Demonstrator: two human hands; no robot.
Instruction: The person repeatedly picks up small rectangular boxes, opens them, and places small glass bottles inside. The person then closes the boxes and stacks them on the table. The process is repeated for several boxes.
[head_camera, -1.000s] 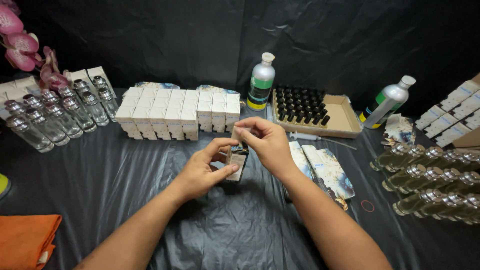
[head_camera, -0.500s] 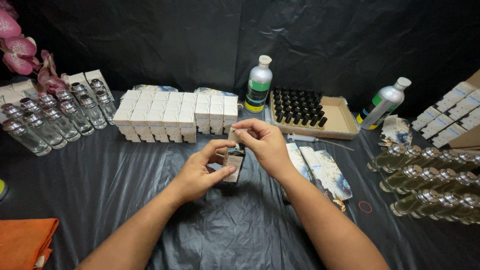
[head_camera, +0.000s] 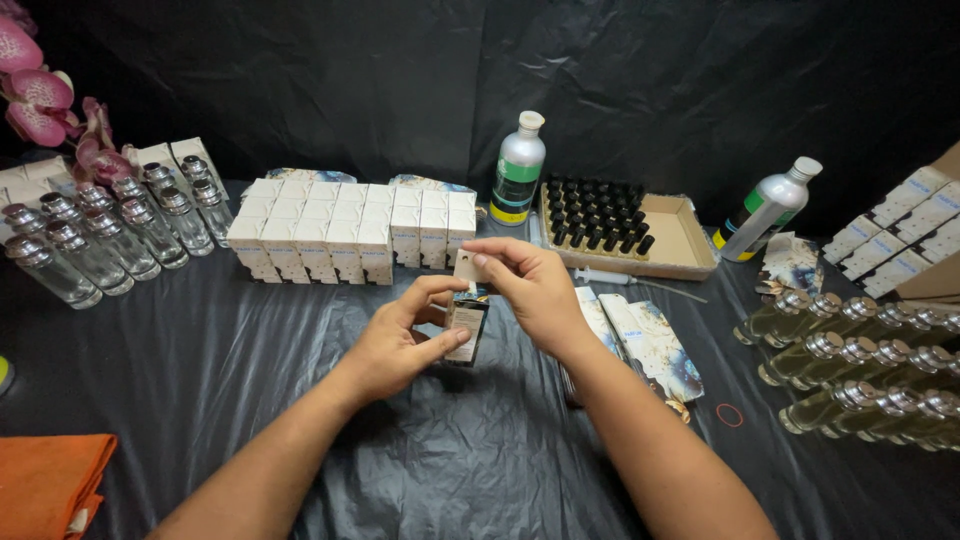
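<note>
My left hand (head_camera: 402, 340) grips a small dark printed carton (head_camera: 466, 331) upright over the black sheet, thumb on its front face. My right hand (head_camera: 530, 285) pinches the carton's pale top flap (head_camera: 467, 268) between thumb and fingers, right above the carton. Behind the hands stands a block of several white cartons (head_camera: 350, 229) in rows.
Clear glass bottles with silver caps (head_camera: 95, 235) stand at the left, filled ones (head_camera: 865, 360) lie at the right. A cardboard tray of black-capped vials (head_camera: 598, 218), two silver bottles (head_camera: 518, 170) (head_camera: 765, 210), flat printed cartons (head_camera: 645, 340), an orange cloth (head_camera: 45, 480), pink flowers (head_camera: 45, 100).
The hands and carton stay in nearly the same place; the right fingers have shifted slightly on the top flap.
</note>
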